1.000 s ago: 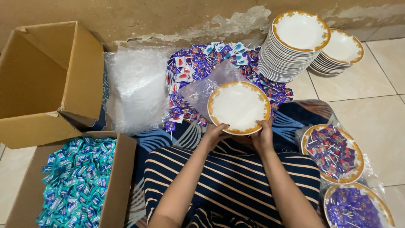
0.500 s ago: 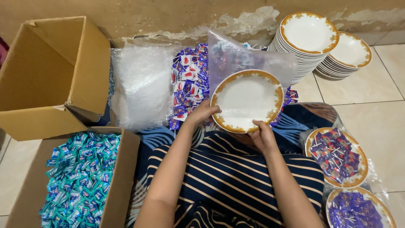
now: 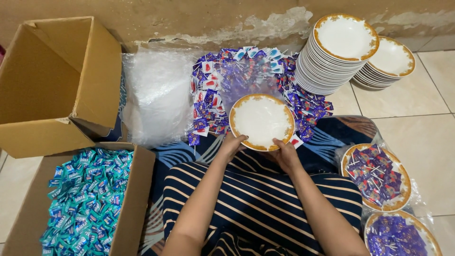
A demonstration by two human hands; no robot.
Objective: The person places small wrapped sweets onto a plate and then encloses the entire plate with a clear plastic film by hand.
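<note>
A white plate with a gold rim (image 3: 261,121) is in front of me, inside a clear plastic bag whose top rises behind it. My left hand (image 3: 232,144) grips the plate's near left edge and my right hand (image 3: 285,154) grips its near right edge. Behind the plate lies a heap of purple, red and blue wrapped lollipops (image 3: 213,90) on the floor. My lap is covered by striped dark cloth.
Two stacks of gold-rimmed plates (image 3: 339,50) stand at the back right. Two bagged plates filled with lollipops (image 3: 377,175) lie at my right. A pile of clear bags (image 3: 159,92), an empty cardboard box (image 3: 57,85) and a box of teal candies (image 3: 87,196) are at my left.
The plate has come down and a little toward me, from tilted to nearly flat. My left hand shifted from the plate's left side to its near edge.
</note>
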